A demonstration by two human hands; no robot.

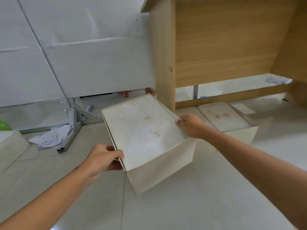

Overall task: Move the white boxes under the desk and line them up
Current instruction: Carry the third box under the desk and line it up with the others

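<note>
Item one — box, white, lidded, stained on top, sitting skewed on the floor at centre, just outside the desk's left leg panel and not yet under it. Item two — second box, at 3 o'clock from the first, partly tucked beneath the desk opening near the low rail; I judge that one placed or nearly so. Item three — a pale block at the 9 o'clock edge, possibly another box; I cannot tell. Progress, as I read it: one box in, one in hand, alignment of the row not yet done. Left hand: clamped on the first box's near-left corner, thumb over the lid edge, fingers curled under it at the side — a firm pinch on the lid rim. Right hand: at the box's 2 o'clock corner, fingers bent down over the lid's right edge, gripping rather than spread. Whether the box is lifted or only being turned on the floor I cannot tell. Sundry: crumpled paper and a metal bracket at 10 o'clock, clear of the route.
</note>
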